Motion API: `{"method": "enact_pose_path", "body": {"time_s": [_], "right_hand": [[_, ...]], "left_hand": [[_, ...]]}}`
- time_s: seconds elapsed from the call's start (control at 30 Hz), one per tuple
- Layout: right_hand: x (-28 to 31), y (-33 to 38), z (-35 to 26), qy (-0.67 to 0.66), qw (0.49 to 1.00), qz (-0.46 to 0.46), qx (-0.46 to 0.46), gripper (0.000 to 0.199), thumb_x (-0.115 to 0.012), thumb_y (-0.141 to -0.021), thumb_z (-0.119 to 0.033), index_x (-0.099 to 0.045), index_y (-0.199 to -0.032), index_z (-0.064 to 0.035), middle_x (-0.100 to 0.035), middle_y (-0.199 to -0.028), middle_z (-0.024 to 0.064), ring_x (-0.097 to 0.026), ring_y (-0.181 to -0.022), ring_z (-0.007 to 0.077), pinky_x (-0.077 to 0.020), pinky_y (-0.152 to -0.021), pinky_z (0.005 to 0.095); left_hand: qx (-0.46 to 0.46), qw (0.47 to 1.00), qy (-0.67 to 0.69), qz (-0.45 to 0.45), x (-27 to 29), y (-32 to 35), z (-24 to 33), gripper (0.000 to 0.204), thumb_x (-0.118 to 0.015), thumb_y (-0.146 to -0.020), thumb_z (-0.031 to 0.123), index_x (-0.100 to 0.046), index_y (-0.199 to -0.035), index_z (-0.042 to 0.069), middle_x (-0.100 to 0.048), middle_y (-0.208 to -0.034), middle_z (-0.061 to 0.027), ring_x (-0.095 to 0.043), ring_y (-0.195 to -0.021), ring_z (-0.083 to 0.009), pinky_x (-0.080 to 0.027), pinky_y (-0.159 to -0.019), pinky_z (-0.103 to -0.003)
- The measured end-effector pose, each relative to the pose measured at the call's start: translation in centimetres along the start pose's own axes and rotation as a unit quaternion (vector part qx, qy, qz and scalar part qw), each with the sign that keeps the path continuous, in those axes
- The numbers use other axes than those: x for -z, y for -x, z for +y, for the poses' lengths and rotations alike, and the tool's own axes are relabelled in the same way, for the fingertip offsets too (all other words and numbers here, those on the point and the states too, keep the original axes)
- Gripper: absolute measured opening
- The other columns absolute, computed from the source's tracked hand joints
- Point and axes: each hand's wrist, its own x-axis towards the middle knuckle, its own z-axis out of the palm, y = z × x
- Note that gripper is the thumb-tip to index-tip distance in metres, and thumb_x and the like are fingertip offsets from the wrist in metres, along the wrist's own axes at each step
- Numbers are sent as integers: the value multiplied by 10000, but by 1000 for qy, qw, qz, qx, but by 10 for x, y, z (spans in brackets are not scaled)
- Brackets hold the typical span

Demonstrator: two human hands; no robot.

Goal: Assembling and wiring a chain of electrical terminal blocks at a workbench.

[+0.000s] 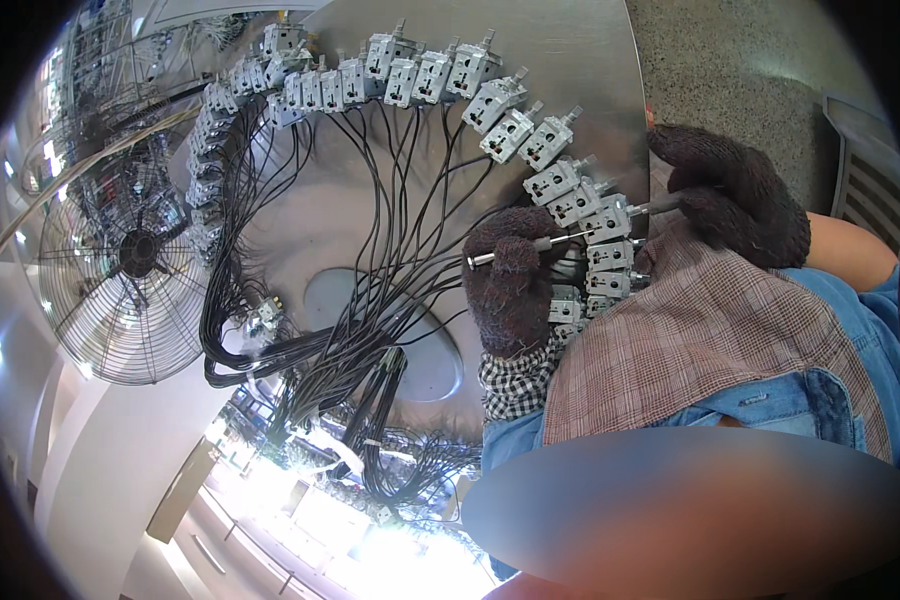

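Observation:
My left hand [515, 285], in a dark knitted glove, is closed around a thin metal pick [565, 238]. The slim tip reaches to the face of a small grey metal lock-like block [606, 220] with black wires. On the block's far side, my gloved right hand [735, 195] pinches at the end of its short shaft; the exact grip is partly hidden by the fingers. Similar blocks [510, 135] stand in a curved row along the metal tabletop [570, 50], and their black wires [395, 215] gather toward the middle.
A black wire-cage fan [120, 280] stands at the left. A thick bundle of black cables [270, 355] runs over the table's near side, by a grey oval [430, 365] in the tabletop. A dark slatted chair [865, 160] is at the far right, on a speckled floor [750, 60].

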Motion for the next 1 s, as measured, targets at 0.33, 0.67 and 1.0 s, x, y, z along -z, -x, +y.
{"method": "enact_pose_path", "body": {"time_s": [0.33,0.67,1.0], "right_hand": [[17,-1,1,28,996,36,73,395,-620,-884,-128,-518,-1257,-50,-592,-1114,165,-593,-838,153,-514,-628,269],[-11,-14,-3,-137,990,-24,13,320,-593,-878,-100,-561,-1194,-66,-458,-1330,191,-602,-1035,251,-547,-849,327],[-28,-60,24,-272,961,17,54,300,-638,-816,16,-574,-1104,-40,-455,-1313,187,-602,-1048,249,-568,-757,288]], "left_hand": [[14,999,4,36,-10,-3,7,476,-740,-786,356,-590,-922,-76,-597,-877,-134,-621,-784,-227,-573,-706,-331],[-6,999,10,46,-18,-16,6,488,-745,-772,371,-578,-920,-62,-558,-862,-107,-582,-787,-205,-557,-673,-320],[-70,991,111,-10,-20,-45,3,441,-625,-885,369,-534,-989,-50,-574,-903,-127,-633,-894,-279,-577,-740,-394]]}}
